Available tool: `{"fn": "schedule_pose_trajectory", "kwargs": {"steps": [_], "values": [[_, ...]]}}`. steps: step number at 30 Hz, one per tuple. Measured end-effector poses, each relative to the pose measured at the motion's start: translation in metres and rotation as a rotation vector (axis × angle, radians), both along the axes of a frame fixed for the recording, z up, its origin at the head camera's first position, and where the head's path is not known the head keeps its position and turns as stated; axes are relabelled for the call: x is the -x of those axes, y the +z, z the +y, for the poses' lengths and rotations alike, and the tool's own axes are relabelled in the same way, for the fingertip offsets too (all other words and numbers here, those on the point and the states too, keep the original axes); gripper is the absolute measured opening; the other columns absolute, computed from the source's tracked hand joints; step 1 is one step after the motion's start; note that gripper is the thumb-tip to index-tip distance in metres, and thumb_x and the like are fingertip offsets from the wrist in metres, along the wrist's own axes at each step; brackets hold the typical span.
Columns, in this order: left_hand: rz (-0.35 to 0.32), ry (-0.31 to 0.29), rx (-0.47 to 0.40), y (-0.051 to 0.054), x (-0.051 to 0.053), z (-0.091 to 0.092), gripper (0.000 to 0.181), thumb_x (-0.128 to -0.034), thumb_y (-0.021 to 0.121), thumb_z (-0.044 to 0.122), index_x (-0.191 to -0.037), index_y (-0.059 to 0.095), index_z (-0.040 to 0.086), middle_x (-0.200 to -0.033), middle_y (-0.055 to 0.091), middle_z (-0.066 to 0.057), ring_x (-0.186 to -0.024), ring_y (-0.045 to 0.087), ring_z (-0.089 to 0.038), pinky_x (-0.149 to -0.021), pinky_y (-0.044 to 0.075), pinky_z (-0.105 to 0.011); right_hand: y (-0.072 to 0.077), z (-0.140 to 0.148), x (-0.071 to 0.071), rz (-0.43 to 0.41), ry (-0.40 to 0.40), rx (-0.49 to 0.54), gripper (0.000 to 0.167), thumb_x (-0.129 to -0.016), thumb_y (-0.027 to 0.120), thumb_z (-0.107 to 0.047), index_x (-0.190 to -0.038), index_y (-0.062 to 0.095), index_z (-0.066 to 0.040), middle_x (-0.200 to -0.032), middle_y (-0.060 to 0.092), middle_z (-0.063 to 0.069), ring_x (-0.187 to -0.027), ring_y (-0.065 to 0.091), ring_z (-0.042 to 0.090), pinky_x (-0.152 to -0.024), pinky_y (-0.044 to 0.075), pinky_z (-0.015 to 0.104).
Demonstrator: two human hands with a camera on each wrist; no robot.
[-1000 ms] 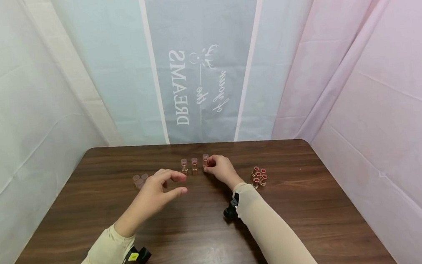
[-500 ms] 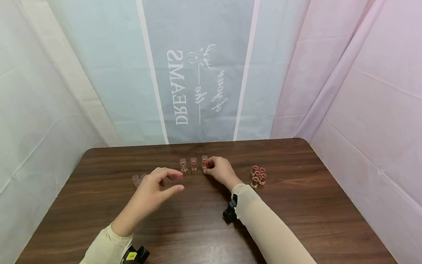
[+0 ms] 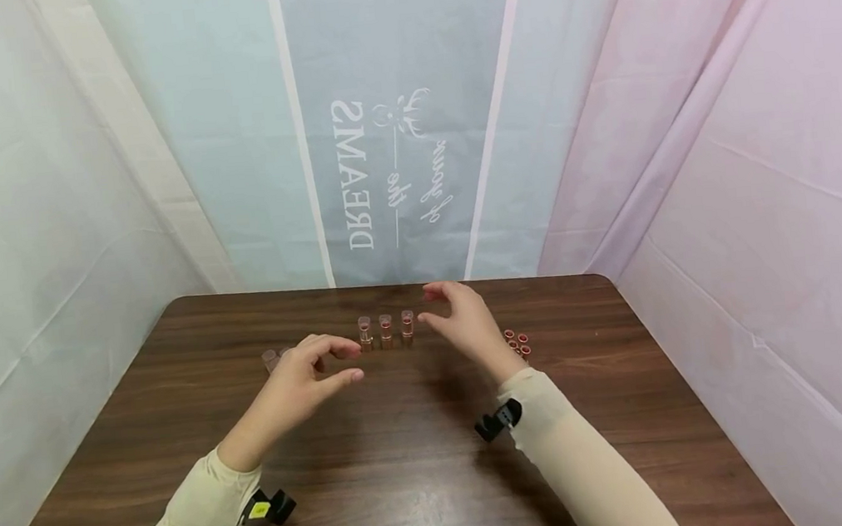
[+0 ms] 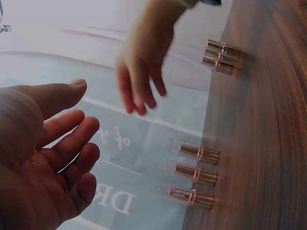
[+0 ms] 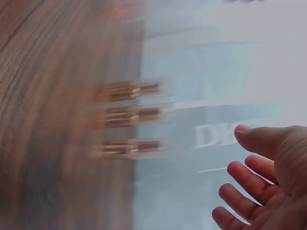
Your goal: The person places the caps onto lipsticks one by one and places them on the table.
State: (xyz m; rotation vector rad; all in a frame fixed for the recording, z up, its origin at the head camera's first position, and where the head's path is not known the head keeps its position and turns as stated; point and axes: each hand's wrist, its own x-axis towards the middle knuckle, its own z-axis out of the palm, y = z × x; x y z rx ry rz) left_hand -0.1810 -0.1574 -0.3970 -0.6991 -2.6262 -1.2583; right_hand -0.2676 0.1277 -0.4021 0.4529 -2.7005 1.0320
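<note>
Three lipsticks with rose-gold bases and clear caps stand upright in a row near the table's back: a left lipstick (image 3: 365, 332), a middle lipstick (image 3: 386, 329) and a right lipstick (image 3: 407, 323). Just right of the row, my right hand (image 3: 467, 324) is raised with fingers apart and nothing between them. My left hand (image 3: 298, 384) hovers left of the row, thumb and fingers spread around air. Partly behind it are clear caps (image 3: 270, 360). Beyond my right wrist stands a cluster of uncapped lipstick tubes (image 3: 523, 339), partly hidden by the arm. The right wrist view is blurred.
The dark wooden table (image 3: 410, 481) ends at a back edge against a hanging cloth (image 3: 394, 40) with mirrored lettering. Pale cloth walls (image 3: 777, 207) rise on both sides. A small black camera (image 3: 498, 422) is strapped at my right wrist.
My right hand has let go of the right lipstick, lifted and drawn back to the right, its fingers spreading. That lipstick stays standing in the row. My left hand has barely moved.
</note>
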Motion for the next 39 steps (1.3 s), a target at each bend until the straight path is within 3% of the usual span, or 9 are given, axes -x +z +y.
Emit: {"fn": "schedule_pose_trajectory", "kwargs": {"steps": [4, 8, 11, 18, 29, 35, 39], "values": [[-0.002, -0.024, 0.011, -0.004, 0.0, 0.002, 0.029, -0.0883, 0.082, 0.034, -0.115, 0.073, 0.027, -0.112, 0.068, 0.007, -0.093, 0.053, -0.014, -0.078, 0.046, -0.032, 0.008, 0.011, -0.029, 0.035, 0.043, 0.021, 0.044, -0.091, 0.081, -0.025, -0.13, 0.067, -0.013, -0.125, 0.069, 0.002, -0.121, 0.061, 0.021, -0.101, 0.05, 0.042], [-0.005, -0.039, 0.022, -0.005, 0.001, 0.004, 0.029, -0.0887, 0.081, 0.034, -0.116, 0.072, 0.027, -0.113, 0.069, 0.003, -0.093, 0.053, -0.014, -0.078, 0.046, -0.032, 0.0, 0.017, -0.051, 0.06, 0.082, 0.039, 0.042, -0.088, 0.084, -0.022, -0.126, 0.069, -0.012, -0.121, 0.071, 0.002, -0.117, 0.063, 0.02, -0.097, 0.052, 0.042], [-0.006, -0.043, 0.027, -0.007, 0.002, 0.005, 0.029, -0.0889, 0.081, 0.034, -0.115, 0.072, 0.027, -0.113, 0.069, 0.006, -0.096, 0.054, -0.013, -0.08, 0.047, -0.034, -0.006, 0.018, -0.06, 0.067, 0.104, 0.05, 0.041, -0.088, 0.084, -0.021, -0.125, 0.07, -0.014, -0.12, 0.071, -0.001, -0.116, 0.063, 0.019, -0.096, 0.052, 0.041], [-0.003, -0.069, 0.041, -0.012, 0.003, 0.008, 0.028, -0.0898, 0.081, 0.033, -0.115, 0.072, 0.026, -0.113, 0.071, 0.009, -0.104, 0.06, -0.016, -0.083, 0.05, -0.038, -0.013, 0.014, -0.065, 0.081, 0.114, 0.08, 0.04, -0.087, 0.085, -0.021, -0.123, 0.071, -0.013, -0.118, 0.072, -0.001, -0.113, 0.063, 0.019, -0.094, 0.053, 0.043], [0.046, 0.003, 0.093, -0.009, 0.006, -0.002, 0.029, -0.0893, 0.081, 0.032, -0.116, 0.072, 0.025, -0.114, 0.068, 0.007, -0.096, 0.056, -0.015, -0.078, 0.047, -0.034, -0.012, 0.022, -0.066, 0.071, 0.093, 0.101, 0.039, -0.088, 0.084, -0.021, -0.123, 0.071, -0.013, -0.118, 0.07, -0.003, -0.116, 0.062, 0.019, -0.096, 0.052, 0.046], [0.025, 0.085, 0.1, -0.019, 0.016, -0.029, 0.029, -0.0908, 0.08, 0.033, -0.117, 0.072, 0.024, -0.115, 0.069, 0.003, -0.096, 0.058, -0.015, -0.079, 0.05, -0.039, -0.006, 0.025, -0.067, 0.069, 0.106, 0.084, 0.039, -0.088, 0.083, -0.022, -0.124, 0.071, -0.014, -0.12, 0.07, -0.004, -0.119, 0.061, 0.017, -0.099, 0.051, 0.043], [0.094, 0.152, 0.183, -0.024, 0.028, -0.06, 0.028, -0.0919, 0.079, 0.017, -0.119, 0.072, 0.014, -0.113, 0.07, -0.005, -0.1, 0.06, -0.025, -0.083, 0.05, -0.045, -0.004, 0.027, -0.066, 0.097, 0.126, 0.059, 0.039, -0.087, 0.084, -0.023, -0.123, 0.071, -0.013, -0.119, 0.071, -0.004, -0.119, 0.061, 0.018, -0.099, 0.051, 0.043]]}}
